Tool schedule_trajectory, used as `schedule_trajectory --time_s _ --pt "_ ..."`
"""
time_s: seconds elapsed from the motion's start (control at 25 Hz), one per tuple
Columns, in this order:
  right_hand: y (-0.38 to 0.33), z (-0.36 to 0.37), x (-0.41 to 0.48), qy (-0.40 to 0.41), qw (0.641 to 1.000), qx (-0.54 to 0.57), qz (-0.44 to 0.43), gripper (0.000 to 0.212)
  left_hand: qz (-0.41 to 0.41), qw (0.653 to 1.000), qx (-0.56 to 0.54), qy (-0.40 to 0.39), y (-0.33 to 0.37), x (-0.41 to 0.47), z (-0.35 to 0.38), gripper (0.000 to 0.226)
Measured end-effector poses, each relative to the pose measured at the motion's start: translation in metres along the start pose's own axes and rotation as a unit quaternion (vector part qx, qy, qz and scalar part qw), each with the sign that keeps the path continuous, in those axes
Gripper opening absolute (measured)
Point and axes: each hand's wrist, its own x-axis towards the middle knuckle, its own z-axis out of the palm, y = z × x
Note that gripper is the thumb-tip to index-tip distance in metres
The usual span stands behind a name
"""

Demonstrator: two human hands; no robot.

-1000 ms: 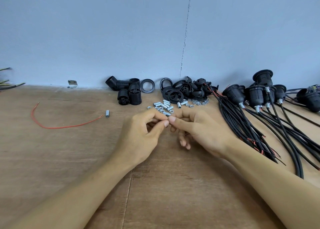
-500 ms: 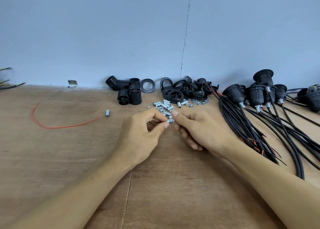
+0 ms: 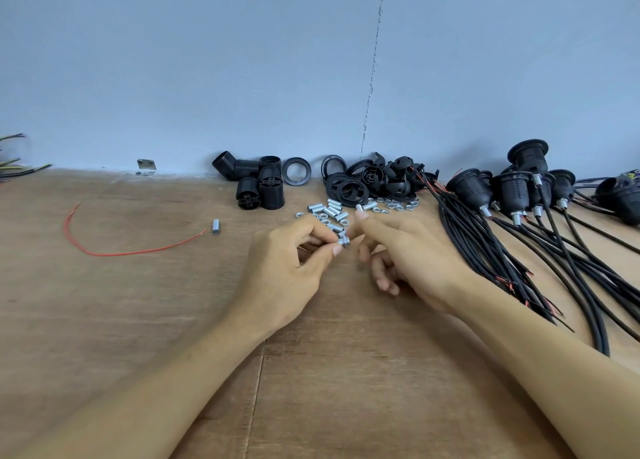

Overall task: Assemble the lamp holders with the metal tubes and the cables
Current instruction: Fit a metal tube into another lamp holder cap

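Left hand (image 3: 287,268): pinches threaded metal tube (image 3: 343,241).
Right hand (image 3: 412,254): fingers relaxed, just beside it.
Bench (image 3: 138,320) far edge: loose tubes (image 3: 332,212), lamp holders (image 3: 259,188).

Passage open over brown wooden tabletop (image 3: 104,320), near-left. Right blocked by black cable bundle (image 3: 485,243). Along wall: black plastic holder parts (image 3: 270,192), silver metal tubes (image 3: 332,211) strewn before them.

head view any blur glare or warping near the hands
Head view: soft even light, no glare, faint shadows under the left hand and right hand; head view's wide lens seems to bow the wall crack; the metal tube pinched by the left hand looks slightly smeared.
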Motion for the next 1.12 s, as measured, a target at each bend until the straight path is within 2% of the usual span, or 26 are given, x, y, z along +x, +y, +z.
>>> schedule_trajectory --time_s 0.08,0.12,0.24,0.28,0.36,0.44,0.6,0.72,0.8,0.84,0.92,0.96,1.04,1.12 --pt "-0.002 0.000 -0.003 -0.059 0.998 0.001 -0.027 0.020 0.008 1.000 -0.003 -0.003 0.000 -0.001 -0.001 0.017" --pt "-0.001 0.000 -0.003 -0.062 0.997 -0.020 -0.035 0.022 0.010 1.000 -0.002 -0.004 0.000 -0.001 -0.001 0.019" --pt "-0.001 0.006 -0.002 0.010 0.998 -0.067 -0.014 0.052 0.003 1.000 0.006 -0.002 0.000 0.000 0.000 0.018" --pt "-0.001 0.006 -0.002 0.022 0.998 -0.053 -0.012 0.054 0.001 1.000 0.007 -0.002 -0.001 0.000 0.000 0.017" --pt "-0.003 0.004 -0.003 -0.003 1.000 -0.017 -0.024 0.038 -0.002 1.000 0.004 -0.003 -0.001 0.000 0.000 0.018" --pt "-0.004 0.003 -0.005 -0.033 0.998 -0.034 -0.041 0.024 -0.005 1.000 0.005 -0.004 -0.001 0.000 0.000 0.018" --pt "-0.001 0.006 -0.002 0.048 0.995 -0.087 -0.003 0.061 -0.011 1.000 0.015 -0.006 0.002 -0.001 -0.001 0.015" --pt "0.002 0.002 0.002 0.069 0.997 -0.021 0.016 0.060 -0.020 1.000 0.020 -0.008 0.004 -0.001 -0.001 0.016" --pt "0.005 0.000 0.004 0.085 0.995 -0.048 -0.003 0.049 -0.031 0.999 0.025 -0.008 0.005 0.000 -0.001 0.017" --pt "0.009 -0.001 0.005 0.106 0.986 -0.123 -0.029 0.041 -0.036 0.999 0.033 -0.008 0.005 0.000 -0.001 0.018" --pt "0.018 -0.007 0.012 0.165 0.941 -0.280 -0.088 0.024 -0.046 0.998 0.045 -0.005 0.006 0.001 -0.001 0.019" --pt "0.020 -0.011 0.017 0.196 0.925 -0.312 -0.096 0.017 -0.055 0.998 0.044 -0.004 0.006 0.002 0.000 0.020" --pt "0.022 -0.022 0.029 0.247 0.913 -0.312 -0.090 0.008 -0.077 0.996 0.038 -0.007 0.007 0.004 0.000 0.022" --pt "0.024 -0.038 0.047 0.280 0.898 -0.330 -0.076 0.014 -0.100 0.994 0.032 -0.004 0.004 0.008 -0.002 0.021"
